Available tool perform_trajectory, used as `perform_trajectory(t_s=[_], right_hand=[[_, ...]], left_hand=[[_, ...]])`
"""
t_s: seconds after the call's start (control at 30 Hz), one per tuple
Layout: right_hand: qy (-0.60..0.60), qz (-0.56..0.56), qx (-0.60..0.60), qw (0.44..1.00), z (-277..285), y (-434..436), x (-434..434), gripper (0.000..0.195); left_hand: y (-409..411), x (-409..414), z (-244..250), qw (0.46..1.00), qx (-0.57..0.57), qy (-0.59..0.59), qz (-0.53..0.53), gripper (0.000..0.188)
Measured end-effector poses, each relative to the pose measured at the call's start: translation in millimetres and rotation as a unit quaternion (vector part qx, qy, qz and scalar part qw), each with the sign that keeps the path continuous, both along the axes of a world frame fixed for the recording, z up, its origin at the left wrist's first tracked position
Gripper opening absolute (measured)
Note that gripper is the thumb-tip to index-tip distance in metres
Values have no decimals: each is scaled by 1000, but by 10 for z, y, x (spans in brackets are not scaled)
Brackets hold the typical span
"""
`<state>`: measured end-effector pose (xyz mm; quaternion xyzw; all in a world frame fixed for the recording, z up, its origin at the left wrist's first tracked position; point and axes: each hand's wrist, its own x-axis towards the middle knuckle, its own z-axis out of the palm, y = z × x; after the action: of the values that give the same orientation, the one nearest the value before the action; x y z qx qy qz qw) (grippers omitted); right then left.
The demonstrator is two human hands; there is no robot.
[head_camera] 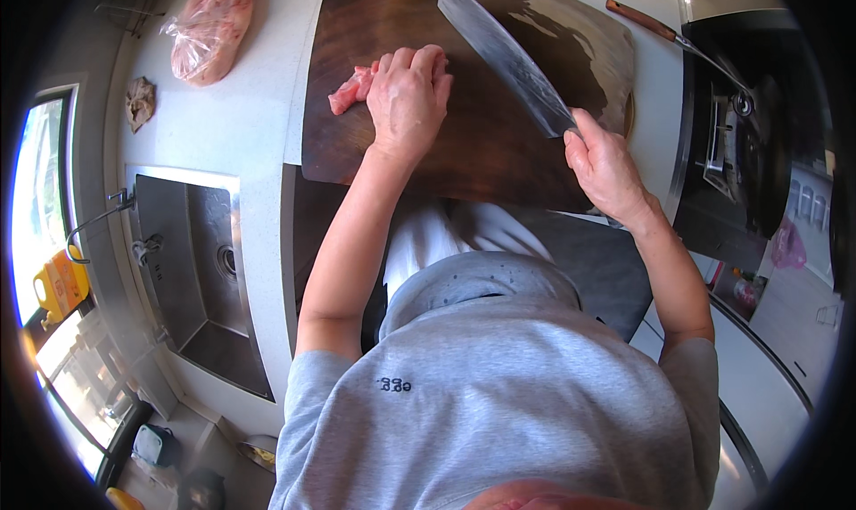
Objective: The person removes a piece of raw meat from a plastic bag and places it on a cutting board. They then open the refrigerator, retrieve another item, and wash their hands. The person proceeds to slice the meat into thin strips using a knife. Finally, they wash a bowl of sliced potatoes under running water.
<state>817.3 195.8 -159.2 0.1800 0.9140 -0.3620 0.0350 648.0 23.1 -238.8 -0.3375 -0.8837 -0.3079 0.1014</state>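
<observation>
On a dark wooden chopping board (481, 155), my left hand (408, 102) rests over a strip of raw pink meat (349, 93), its fingers curled on it. One end of the meat sticks out to the left; the rest is hidden under the hand. My right hand (605, 165) grips the handle of a broad-bladed kitchen knife (501, 58). The blade points up and to the left, apart from the meat, and I cannot tell its height over the board. A wet patch shines at the board's upper right.
A clear plastic bag of raw meat (212, 32) and a crumpled brown scrap (140, 103) lie on the white counter (261, 109) to the left. Nearer me is a steel sink (217, 309). At right, a wooden-handled utensil (642, 20) reaches over the black stove (735, 149).
</observation>
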Motion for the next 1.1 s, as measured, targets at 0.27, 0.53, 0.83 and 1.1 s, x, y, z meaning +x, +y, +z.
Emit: perform_trajectory(t_s=[0.27, 0.53, 0.83, 1.1], right_hand=[[5, 10, -4, 1000, -57, 43, 28, 11], [-11, 24, -2, 1000, -49, 46, 9, 12], [-37, -3, -102, 994, -8, 27, 2, 11], [-12, 33, -20, 999, 33, -66, 140, 11]], left_hand=[[-38, 155, 33, 992, 111, -33, -44, 23], [-128, 601, 41, 985, 102, -116, -76, 25], [-181, 469, -28, 988, 133, -54, -49, 12], [-120, 461, -101, 992, 111, -46, -37, 12]])
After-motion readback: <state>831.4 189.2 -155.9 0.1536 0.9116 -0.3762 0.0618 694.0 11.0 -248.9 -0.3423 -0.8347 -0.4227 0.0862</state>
